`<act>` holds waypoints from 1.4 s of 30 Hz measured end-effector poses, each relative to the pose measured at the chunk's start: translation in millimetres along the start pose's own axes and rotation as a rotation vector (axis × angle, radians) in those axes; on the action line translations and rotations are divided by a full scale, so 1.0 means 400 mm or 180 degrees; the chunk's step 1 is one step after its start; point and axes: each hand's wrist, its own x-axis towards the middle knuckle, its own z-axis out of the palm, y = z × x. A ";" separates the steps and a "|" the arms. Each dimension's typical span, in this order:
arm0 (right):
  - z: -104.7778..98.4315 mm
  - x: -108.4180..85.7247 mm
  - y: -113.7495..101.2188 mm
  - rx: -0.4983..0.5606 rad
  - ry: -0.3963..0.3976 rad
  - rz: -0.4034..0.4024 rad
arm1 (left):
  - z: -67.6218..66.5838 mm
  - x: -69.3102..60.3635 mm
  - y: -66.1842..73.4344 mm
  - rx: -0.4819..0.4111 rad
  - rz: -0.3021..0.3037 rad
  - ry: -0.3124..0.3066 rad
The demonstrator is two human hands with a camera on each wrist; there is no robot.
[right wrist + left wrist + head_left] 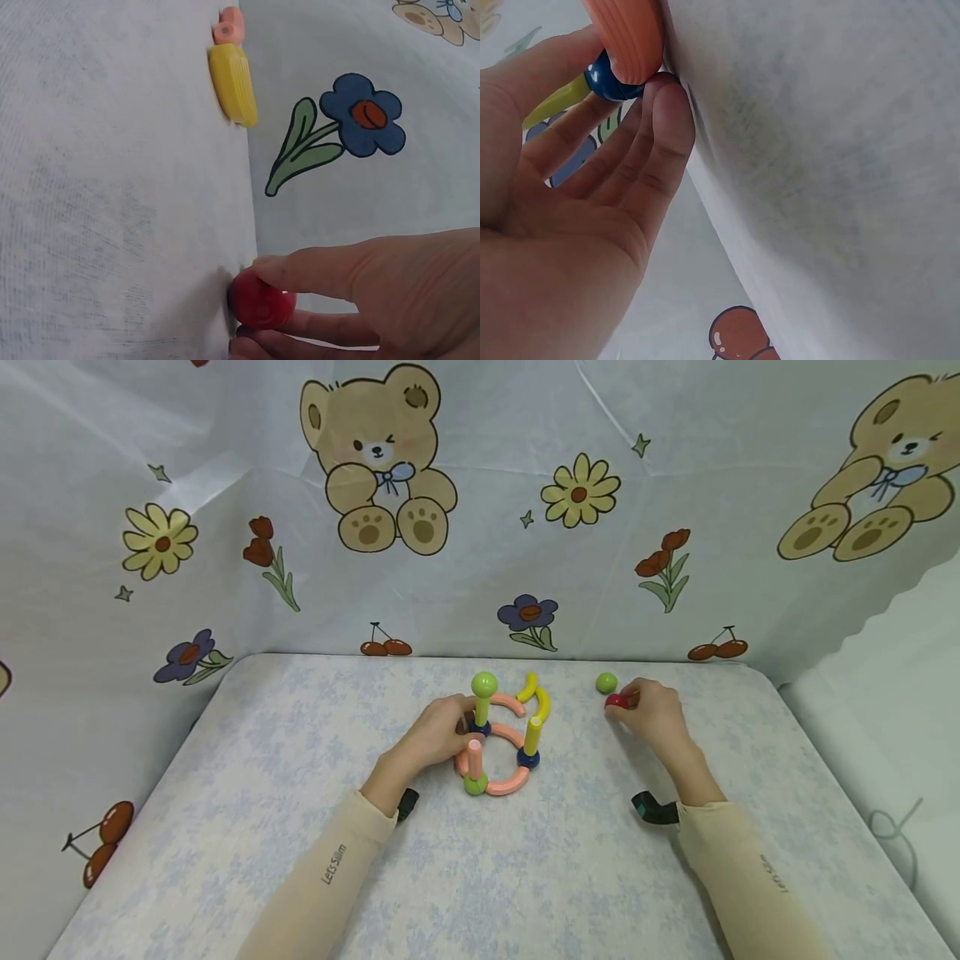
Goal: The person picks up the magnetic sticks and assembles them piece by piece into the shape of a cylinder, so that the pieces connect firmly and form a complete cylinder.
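The left hand [438, 727] grips a dark blue ball [483, 728] on the far-left part of a toy ring [508, 783]. The ring lies flat on the table [525, 877], just right of that hand, and its curved pink pieces bend round in a loop. Out of the held ball, a yellow stick [482, 712] points straight up, with a light green ball [484, 684] on its tip. Nearer the person than the left fingers, a pink stick [475, 760] stands up tall from a green ball [476, 784]. To the hand's right, another yellow stick [533, 737] stands up on a second blue ball [528, 758]. Past the fingertips, a curved pink stick [510, 702] and two curved yellow sticks [543, 703] lie flat; the yellow ones run mostly away from the person. The right hand [654, 714] pinches a red ball [617, 701], round with no long side. Just beyond its fingertips sits a loose green ball [607, 683].
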 end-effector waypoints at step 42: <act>-0.045 -0.116 -0.231 0.0846 -0.0292 -0.2203 | 0.002 0.002 -0.003 -0.0009 0.0038 -0.0012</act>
